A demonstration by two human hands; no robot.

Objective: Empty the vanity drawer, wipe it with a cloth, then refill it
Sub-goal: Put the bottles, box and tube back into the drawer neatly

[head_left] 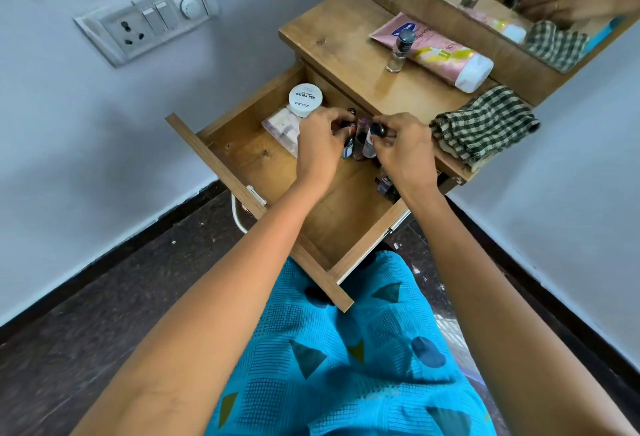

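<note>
- Drawer (249, 165) pulled open, still holding nail polish bottles (360, 146) and a white jar (305, 99).
- Left hand (320, 146) and right hand (405, 150) each pinch a bottle, probably lifting them out; the fingertips are partly hidden.
- Checked cloth (485, 125) waits on the vanity top (346, 37), ready for wiping.

Looking down into a drawer (346, 224) standing open under the front of a worktop (332, 37). Sitting in its far left corner: a jar (305, 100), with packets (282, 125) lying just before it. Standing right of the jar: bottles (362, 144), the left grip (320, 144) curling over them from the left, the right grip (403, 148) pinching one from the right. Lying on the worktop behind: a tube (446, 54), a single bottle (398, 51) standing just before it, a cloth (485, 124) lying at the near right edge.
</note>
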